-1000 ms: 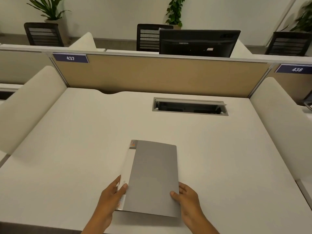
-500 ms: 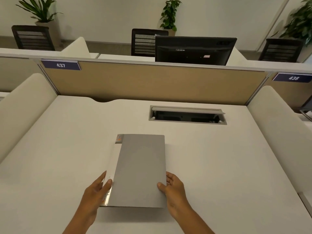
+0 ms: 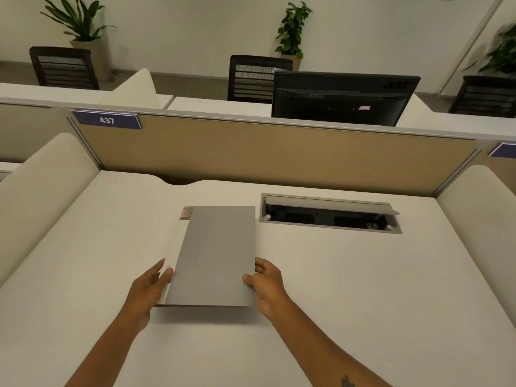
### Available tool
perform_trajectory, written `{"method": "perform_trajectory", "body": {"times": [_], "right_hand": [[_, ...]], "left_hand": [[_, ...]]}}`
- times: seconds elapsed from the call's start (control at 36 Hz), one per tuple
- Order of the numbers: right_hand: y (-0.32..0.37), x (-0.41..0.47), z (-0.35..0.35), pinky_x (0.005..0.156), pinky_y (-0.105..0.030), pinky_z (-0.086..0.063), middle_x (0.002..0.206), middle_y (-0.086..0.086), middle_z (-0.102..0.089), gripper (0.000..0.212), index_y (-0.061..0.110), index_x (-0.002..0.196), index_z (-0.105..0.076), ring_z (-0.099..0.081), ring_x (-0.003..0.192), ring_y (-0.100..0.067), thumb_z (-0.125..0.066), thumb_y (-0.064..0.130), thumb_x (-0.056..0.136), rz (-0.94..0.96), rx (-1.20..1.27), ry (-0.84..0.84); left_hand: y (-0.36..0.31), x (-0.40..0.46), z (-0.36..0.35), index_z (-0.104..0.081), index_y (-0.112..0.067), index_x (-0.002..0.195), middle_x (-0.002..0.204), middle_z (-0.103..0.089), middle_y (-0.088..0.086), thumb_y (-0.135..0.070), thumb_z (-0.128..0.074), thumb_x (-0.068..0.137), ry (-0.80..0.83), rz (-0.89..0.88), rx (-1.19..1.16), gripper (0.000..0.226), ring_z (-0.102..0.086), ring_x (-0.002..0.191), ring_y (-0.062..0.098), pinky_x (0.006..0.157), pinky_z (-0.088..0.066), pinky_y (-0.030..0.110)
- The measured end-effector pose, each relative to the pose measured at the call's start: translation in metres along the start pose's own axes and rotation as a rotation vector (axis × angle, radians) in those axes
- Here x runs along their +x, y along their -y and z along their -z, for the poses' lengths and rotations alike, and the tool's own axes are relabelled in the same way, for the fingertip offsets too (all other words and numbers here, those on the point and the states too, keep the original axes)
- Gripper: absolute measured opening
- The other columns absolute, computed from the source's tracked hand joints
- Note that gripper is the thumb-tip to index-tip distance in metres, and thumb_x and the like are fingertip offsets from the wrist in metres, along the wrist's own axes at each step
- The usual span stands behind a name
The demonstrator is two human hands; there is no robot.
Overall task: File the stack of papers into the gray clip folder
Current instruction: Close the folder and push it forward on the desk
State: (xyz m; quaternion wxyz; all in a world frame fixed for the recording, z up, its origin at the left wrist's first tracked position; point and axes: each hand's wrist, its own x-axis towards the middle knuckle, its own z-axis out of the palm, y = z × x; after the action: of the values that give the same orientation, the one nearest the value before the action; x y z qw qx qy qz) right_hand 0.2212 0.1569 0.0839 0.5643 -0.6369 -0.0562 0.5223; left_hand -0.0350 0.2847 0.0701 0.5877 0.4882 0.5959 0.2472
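The gray clip folder [image 3: 217,254] lies closed on the white desk [image 3: 349,289], its long side running away from me. A white strip with an orange mark [image 3: 176,241] shows along its left edge; I cannot tell whether that is the spine label or paper. My left hand [image 3: 149,289] holds the folder's near left edge, thumb on top. My right hand [image 3: 265,284] grips the near right edge with the thumb on the cover. No separate stack of papers is visible.
An open cable tray slot [image 3: 329,213] is sunk into the desk just right of the folder's far end. A tan partition [image 3: 265,152] closes the back, with padded white dividers [image 3: 42,191] on both sides. A black monitor [image 3: 343,97] stands behind the partition.
Both hands have slid the folder away from me, towards the partition, and it now lies straighter. The camera has tilted down and my arms are stretched further out.
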Motion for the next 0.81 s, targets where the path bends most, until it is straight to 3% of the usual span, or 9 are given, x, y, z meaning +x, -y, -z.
{"method": "perform_trajectory", "body": {"times": [0.11, 0.22, 0.28, 0.44, 0.56, 0.61, 0.72, 0.81], "right_hand": [[0.012, 0.031, -0.011, 0.093, -0.033, -0.062, 0.115, -0.003, -0.077, 0.049, 0.013, 0.126, -0.068, -0.074, 0.105, -0.022, -0.068, -0.016, 0.087, 0.000, -0.012, -0.016], [0.021, 0.059, -0.018, 0.100, -0.042, -0.059, 0.118, -0.005, -0.076, 0.049, 0.014, 0.127, -0.068, -0.074, 0.107, -0.025, -0.069, -0.014, 0.087, -0.017, -0.010, -0.045], [0.025, 0.070, -0.020, 0.100, -0.043, -0.059, 0.117, -0.005, -0.076, 0.048, 0.015, 0.127, -0.069, -0.073, 0.106, -0.025, -0.070, -0.013, 0.088, -0.017, -0.022, -0.060], [0.034, 0.090, -0.027, 0.088, -0.031, -0.062, 0.105, 0.004, -0.077, 0.042, 0.020, 0.116, -0.074, -0.073, 0.099, -0.019, -0.069, -0.011, 0.089, 0.007, -0.063, -0.086], [0.042, 0.105, -0.032, 0.075, -0.022, -0.059, 0.105, 0.002, -0.076, 0.032, 0.022, 0.095, -0.071, -0.072, 0.099, -0.021, -0.070, -0.009, 0.088, 0.022, -0.125, -0.112], [0.044, 0.110, -0.033, 0.074, -0.022, -0.059, 0.107, 0.002, -0.074, 0.028, 0.016, 0.106, -0.070, -0.071, 0.101, -0.022, -0.070, -0.006, 0.089, 0.028, -0.151, -0.115], [0.048, 0.114, -0.035, 0.057, -0.009, -0.050, 0.091, 0.020, -0.064, 0.042, 0.015, 0.129, -0.064, -0.064, 0.085, -0.002, -0.073, -0.001, 0.091, 0.055, -0.148, -0.107], [0.048, 0.117, -0.035, 0.061, -0.010, -0.048, 0.099, 0.018, -0.066, 0.047, 0.017, 0.136, -0.060, -0.063, 0.089, -0.004, -0.075, 0.006, 0.092, 0.063, -0.165, -0.085]], "left_hand": [[-0.012, 0.035, -0.006, -0.058, -0.027, 0.148, 0.126, -0.070, -0.004, -0.031, -0.072, 0.099, -0.008, -0.011, -0.013, 0.051, -0.066, 0.112, 0.013, 0.101, -0.044, 0.040], [-0.023, 0.065, -0.014, -0.056, -0.023, 0.150, 0.129, -0.069, 0.001, -0.031, -0.072, 0.099, 0.003, -0.019, -0.004, 0.054, -0.065, 0.114, 0.015, 0.102, -0.044, 0.039], [-0.028, 0.078, -0.018, -0.054, -0.021, 0.152, 0.133, -0.067, 0.004, -0.032, -0.072, 0.100, 0.006, -0.019, 0.003, 0.056, -0.061, 0.124, 0.021, 0.104, -0.045, 0.039], [-0.039, 0.102, -0.032, -0.060, -0.022, 0.147, 0.125, -0.067, 0.002, -0.034, -0.069, 0.102, -0.022, -0.067, 0.062, 0.048, -0.058, 0.122, 0.022, 0.097, -0.046, 0.039], [-0.043, 0.124, -0.044, -0.059, -0.014, 0.147, 0.140, -0.062, 0.007, -0.032, -0.067, 0.103, -0.074, -0.095, 0.121, 0.048, -0.058, 0.126, 0.028, 0.101, -0.047, 0.042], [-0.045, 0.130, -0.048, -0.053, -0.010, 0.152, 0.142, -0.058, 0.006, -0.031, -0.064, 0.105, -0.090, -0.106, 0.164, 0.053, -0.054, 0.133, 0.031, 0.110, -0.045, 0.047], [-0.049, 0.142, -0.054, -0.063, -0.009, 0.138, 0.106, -0.063, -0.010, -0.027, -0.060, 0.106, -0.096, -0.157, 0.216, 0.036, -0.055, 0.109, 0.025, 0.094, -0.042, 0.037], [-0.049, 0.155, -0.055, -0.058, -0.002, 0.144, 0.124, -0.065, 0.006, -0.027, -0.062, 0.106, -0.116, -0.153, 0.274, 0.046, -0.060, 0.120, 0.036, 0.101, -0.046, 0.041]]}}
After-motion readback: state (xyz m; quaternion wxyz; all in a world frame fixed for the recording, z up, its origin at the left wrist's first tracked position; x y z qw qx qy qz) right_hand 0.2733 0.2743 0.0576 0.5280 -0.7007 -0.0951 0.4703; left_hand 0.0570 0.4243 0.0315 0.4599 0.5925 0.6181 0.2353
